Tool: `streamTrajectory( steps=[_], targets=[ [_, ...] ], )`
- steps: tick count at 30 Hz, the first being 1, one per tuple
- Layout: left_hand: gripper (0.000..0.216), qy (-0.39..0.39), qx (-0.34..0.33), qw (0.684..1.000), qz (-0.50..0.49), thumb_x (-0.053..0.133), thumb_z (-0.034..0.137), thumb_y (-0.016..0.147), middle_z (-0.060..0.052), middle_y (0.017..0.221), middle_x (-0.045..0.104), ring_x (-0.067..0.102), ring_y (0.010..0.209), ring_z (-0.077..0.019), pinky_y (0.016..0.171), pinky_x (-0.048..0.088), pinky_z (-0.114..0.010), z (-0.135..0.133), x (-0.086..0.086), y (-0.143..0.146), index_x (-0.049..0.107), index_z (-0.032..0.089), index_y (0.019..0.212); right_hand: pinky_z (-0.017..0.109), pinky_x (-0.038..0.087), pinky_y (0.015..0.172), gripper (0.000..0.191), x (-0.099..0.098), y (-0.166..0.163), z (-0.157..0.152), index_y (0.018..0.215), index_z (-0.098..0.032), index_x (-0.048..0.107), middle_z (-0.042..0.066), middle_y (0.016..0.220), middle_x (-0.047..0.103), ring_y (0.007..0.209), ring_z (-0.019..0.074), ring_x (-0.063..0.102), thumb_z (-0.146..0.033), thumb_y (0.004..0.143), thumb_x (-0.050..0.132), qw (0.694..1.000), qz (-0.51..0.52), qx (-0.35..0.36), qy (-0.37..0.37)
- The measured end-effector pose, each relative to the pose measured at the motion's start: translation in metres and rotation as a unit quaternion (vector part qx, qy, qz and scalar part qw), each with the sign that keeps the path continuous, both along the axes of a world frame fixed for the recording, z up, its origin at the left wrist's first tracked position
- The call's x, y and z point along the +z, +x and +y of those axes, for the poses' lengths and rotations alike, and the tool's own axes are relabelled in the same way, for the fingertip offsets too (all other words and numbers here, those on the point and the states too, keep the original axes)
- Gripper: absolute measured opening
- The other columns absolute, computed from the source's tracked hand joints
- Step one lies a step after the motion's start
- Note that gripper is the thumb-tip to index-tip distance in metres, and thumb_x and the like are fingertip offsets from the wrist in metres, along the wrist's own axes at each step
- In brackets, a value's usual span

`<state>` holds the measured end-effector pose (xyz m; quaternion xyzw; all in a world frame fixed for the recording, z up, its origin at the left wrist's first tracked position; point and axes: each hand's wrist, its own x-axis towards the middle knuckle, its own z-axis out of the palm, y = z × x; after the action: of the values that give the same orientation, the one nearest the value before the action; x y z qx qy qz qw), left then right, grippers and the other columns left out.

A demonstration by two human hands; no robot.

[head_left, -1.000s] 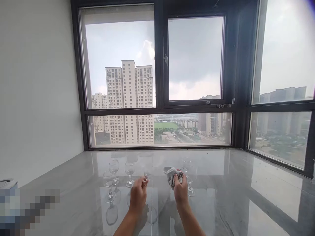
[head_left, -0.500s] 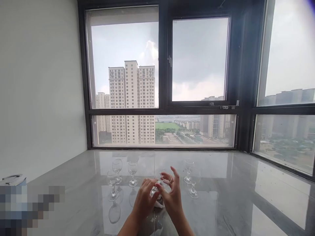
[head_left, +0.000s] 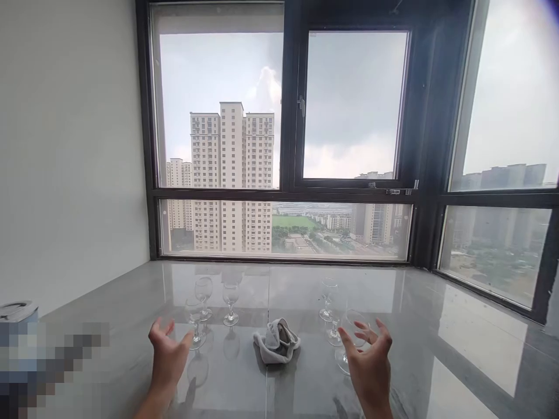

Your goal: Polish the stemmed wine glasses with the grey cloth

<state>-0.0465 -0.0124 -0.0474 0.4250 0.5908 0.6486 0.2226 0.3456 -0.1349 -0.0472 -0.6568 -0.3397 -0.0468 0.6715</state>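
Observation:
My right hand (head_left: 370, 364) curves around the bowl of a stemmed glass (head_left: 354, 317), with thumb and fingers at its sides. Its foot appears to rest on the glossy grey surface. Just behind it stand two more stemmed glasses, one nearer (head_left: 334, 333) and one farther (head_left: 328, 291). My left hand (head_left: 168, 358) is raised with fingers apart and holds nothing. Beside its thumb is a clear stemmed glass (head_left: 198, 338), with another (head_left: 203, 289) behind and a third (head_left: 231, 295) to the right. A crumpled white cloth (head_left: 276, 343) lies between my hands.
The grey tiled surface (head_left: 244, 390) reaches back to dark-framed windows (head_left: 288, 195). A pale wall (head_left: 74, 163) closes the left side. At the left edge stands a can-like container (head_left: 20, 311), partly blurred out by pixels.
My hands have parted from the middle. The right hand has carried the glass to the right, the left has moved left with nothing in it, and the cloth is uncovered.

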Motion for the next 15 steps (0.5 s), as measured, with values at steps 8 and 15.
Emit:
streamTrajectory(
  steps=[8, 15],
  targets=[
    [0.048, -0.073, -0.104, 0.992, 0.021, 0.061, 0.045, 0.068, -0.003, 0.090, 0.069, 0.068, 0.091, -0.0257, 0.077, 0.052, -0.037, 0.011, -0.019, 0.010, 0.060, 0.022, 0.110, 0.034, 0.048, 0.065, 0.086, -0.007, 0.008, 0.019, 0.142, -0.026, 0.026, 0.012, 0.123, 0.063, 0.100, 0.0296, 0.062, -0.065, 0.076, 0.063, 0.998, -0.031, 0.026, -0.044],
    [0.045, -0.076, -0.152, 0.983, 0.062, 0.059, 0.044, 0.073, -0.005, 0.095, 0.072, 0.069, 0.097, -0.0238, 0.077, 0.051, -0.033, 0.013, -0.030, 0.018, 0.058, 0.021, 0.112, 0.057, 0.042, 0.094, 0.077, -0.003, -0.004, 0.006, 0.139, -0.018, 0.036, 0.023, 0.135, 0.048, 0.124, 0.0412, 0.044, -0.058, 0.079, 0.064, 0.977, -0.168, -0.125, 0.043]
  ],
)
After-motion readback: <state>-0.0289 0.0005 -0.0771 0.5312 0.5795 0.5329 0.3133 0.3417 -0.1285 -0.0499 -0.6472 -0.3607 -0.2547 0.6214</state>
